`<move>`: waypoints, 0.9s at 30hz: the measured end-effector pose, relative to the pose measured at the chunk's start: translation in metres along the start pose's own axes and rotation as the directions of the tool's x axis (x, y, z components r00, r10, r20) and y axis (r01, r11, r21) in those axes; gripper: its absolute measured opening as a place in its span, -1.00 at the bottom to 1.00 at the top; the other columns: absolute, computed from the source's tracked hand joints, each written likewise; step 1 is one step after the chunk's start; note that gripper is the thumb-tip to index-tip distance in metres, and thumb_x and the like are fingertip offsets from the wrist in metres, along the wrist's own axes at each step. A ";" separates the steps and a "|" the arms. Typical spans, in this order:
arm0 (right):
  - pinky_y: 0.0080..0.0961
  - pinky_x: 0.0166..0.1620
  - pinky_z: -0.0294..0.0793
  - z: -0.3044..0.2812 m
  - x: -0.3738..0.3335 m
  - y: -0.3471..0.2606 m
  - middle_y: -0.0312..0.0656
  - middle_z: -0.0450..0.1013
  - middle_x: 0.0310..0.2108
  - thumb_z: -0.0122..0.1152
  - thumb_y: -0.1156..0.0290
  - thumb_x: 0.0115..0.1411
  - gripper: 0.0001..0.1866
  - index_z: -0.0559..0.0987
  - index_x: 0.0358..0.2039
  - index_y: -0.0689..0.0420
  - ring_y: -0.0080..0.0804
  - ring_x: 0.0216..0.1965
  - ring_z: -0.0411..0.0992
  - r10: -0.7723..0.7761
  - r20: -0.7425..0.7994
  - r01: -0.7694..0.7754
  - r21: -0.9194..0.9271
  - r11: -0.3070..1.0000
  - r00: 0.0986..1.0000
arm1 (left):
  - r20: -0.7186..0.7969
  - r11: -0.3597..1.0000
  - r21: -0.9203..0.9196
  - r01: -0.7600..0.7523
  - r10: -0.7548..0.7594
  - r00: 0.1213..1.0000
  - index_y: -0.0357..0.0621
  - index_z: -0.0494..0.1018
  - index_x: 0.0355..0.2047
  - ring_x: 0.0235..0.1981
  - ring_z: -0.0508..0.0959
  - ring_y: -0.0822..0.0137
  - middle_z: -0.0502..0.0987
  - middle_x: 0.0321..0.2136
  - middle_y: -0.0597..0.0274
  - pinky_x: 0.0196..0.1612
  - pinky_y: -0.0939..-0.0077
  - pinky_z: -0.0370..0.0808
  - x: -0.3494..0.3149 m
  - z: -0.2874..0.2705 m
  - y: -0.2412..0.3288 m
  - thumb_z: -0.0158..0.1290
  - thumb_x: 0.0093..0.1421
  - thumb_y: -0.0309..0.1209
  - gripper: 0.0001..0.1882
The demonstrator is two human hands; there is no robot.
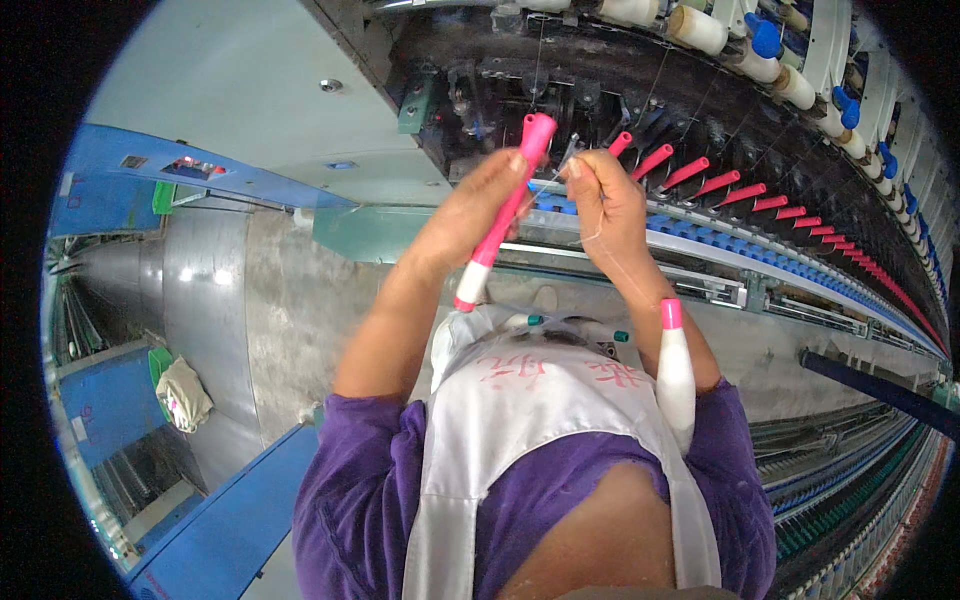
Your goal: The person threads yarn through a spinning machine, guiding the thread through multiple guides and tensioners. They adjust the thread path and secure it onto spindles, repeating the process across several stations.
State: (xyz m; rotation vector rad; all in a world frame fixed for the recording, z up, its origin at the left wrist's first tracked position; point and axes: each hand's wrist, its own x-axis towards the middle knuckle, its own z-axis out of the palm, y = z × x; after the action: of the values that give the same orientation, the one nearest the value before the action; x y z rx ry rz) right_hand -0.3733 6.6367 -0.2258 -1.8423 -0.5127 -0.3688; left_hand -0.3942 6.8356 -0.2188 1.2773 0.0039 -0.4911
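Note:
My left hand [478,205] is closed around a pink spinning bobbin [497,228], tilted with its upper end toward the machine. White yarn [475,283] is wound near its lower end, and what looks like a second tube mouth shows beside its top. My right hand [608,205], to the right of it, is closed in a pinch on a thin white thread [598,236]. The thread hangs over that hand and trails toward the wrist. Against my right forearm and the apron rests a fuller bobbin [676,375] of white yarn with a pink tip; what holds it is hidden.
A row of pink bobbins [687,170] runs along the spinning frame ahead and curves off to the right. Roving spools [698,30] hang above. A grey machine housing [250,90] stands at the left. A cloth bundle [183,395] lies beside the left machine.

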 end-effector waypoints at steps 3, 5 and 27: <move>-0.55 -0.34 0.40 0.003 0.007 0.008 -0.24 0.46 -0.47 0.06 0.43 0.42 -0.84 0.52 -0.28 0.23 -0.52 -0.44 0.39 -0.197 -0.134 0.166 -0.211 0.963 0.971 | 0.087 0.995 -0.041 0.090 -0.086 0.992 -0.11 0.38 -0.03 -0.50 0.41 0.55 0.48 -0.41 0.36 -0.43 0.66 0.41 -0.013 0.004 -0.017 -0.15 0.49 -0.09 -0.65; -0.52 -0.32 0.45 -0.004 0.013 0.012 -0.18 0.50 -0.40 0.03 0.43 0.43 -0.83 0.52 -0.29 0.23 -0.45 -0.42 0.45 -0.104 -0.179 0.070 -0.190 0.979 0.978 | 0.164 0.998 0.062 0.031 -0.041 0.986 -0.13 0.38 0.00 -0.50 0.41 0.56 0.49 -0.41 0.35 -0.44 0.66 0.38 -0.026 -0.004 -0.023 -0.14 0.49 -0.14 -0.67; -0.21 -0.25 0.53 0.012 -0.001 0.040 -0.18 0.48 -0.31 0.21 0.50 0.20 -0.91 0.47 -0.29 0.15 -0.31 -0.40 0.45 0.528 0.352 -0.504 0.846 0.173 0.773 | 0.394 0.955 0.105 0.278 -0.297 0.870 -0.15 0.42 -0.01 -0.53 0.38 0.60 0.48 -0.43 0.36 -0.46 0.70 0.33 -0.037 -0.078 -0.054 -0.11 0.48 -0.16 -0.67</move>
State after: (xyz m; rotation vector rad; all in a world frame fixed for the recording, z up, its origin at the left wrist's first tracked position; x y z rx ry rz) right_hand -0.3537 6.6374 -0.2627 -0.7475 0.0358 0.3711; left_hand -0.4255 6.9093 -0.2821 1.2025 -0.1695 -1.0162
